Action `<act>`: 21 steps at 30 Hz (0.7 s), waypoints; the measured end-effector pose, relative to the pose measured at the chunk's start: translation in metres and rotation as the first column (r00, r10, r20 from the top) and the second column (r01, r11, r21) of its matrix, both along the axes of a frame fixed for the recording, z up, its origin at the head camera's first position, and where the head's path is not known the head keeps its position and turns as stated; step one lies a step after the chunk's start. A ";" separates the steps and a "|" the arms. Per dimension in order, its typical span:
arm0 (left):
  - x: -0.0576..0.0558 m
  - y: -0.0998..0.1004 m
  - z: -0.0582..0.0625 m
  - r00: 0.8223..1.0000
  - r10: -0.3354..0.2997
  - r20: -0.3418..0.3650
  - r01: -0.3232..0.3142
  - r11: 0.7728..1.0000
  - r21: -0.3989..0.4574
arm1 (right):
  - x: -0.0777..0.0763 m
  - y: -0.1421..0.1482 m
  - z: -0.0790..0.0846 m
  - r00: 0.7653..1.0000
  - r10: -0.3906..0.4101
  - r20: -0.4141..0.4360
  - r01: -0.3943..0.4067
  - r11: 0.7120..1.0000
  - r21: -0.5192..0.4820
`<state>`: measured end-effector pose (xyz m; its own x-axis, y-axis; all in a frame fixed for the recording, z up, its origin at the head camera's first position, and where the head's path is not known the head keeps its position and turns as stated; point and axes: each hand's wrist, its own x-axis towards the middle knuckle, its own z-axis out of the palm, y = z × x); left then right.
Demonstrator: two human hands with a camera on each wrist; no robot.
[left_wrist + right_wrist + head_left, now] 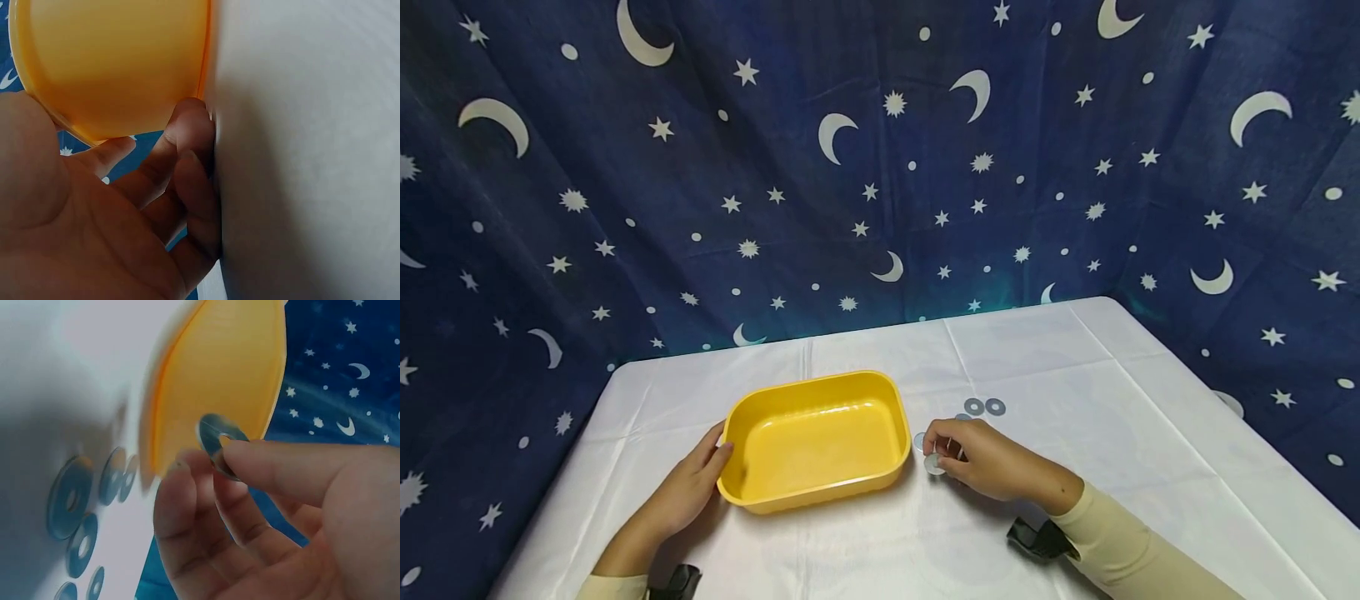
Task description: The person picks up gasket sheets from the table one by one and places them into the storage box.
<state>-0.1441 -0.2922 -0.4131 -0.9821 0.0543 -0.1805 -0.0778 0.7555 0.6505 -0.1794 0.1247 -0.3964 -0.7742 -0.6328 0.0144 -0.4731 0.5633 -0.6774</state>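
Observation:
A flat metal washer (934, 464) is pinched in my right hand (988, 460), just off the right end of a yellow plastic tray (823, 442). In the right wrist view the thumb presses on the face of this washer (210, 432), and its centre hole shows. My left hand (685, 492) grips the tray's left end, thumb on the rim and fingers outside. From the left wrist, the fingers (190, 131) reach low against the tray wall (119, 69). Several loose washers (996, 407) lie on the cloth beyond the right hand, partly hidden by it.
A white cloth (1150, 433) with fold creases covers the table. Dark blue fabric (880, 183) with moons and stars hangs behind and along the sides. In the right wrist view, several washers (70, 497) lie close together on the cloth beside the tray.

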 end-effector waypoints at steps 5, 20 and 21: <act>0.000 0.000 -0.001 1.000 -0.009 0.009 0.009 1.000 0.020 | 0.007 -0.004 0.008 1.000 -0.020 -0.021 0.019 0.998 -0.057; 0.001 0.000 0.000 1.000 0.003 0.025 -0.004 1.000 0.031 | 0.003 -0.020 0.032 0.998 -0.042 -0.054 0.033 0.987 -0.156; 0.001 -0.001 0.000 1.000 0.005 0.028 -0.006 1.000 0.028 | 0.001 -0.022 0.033 0.998 -0.042 -0.050 0.034 0.987 -0.154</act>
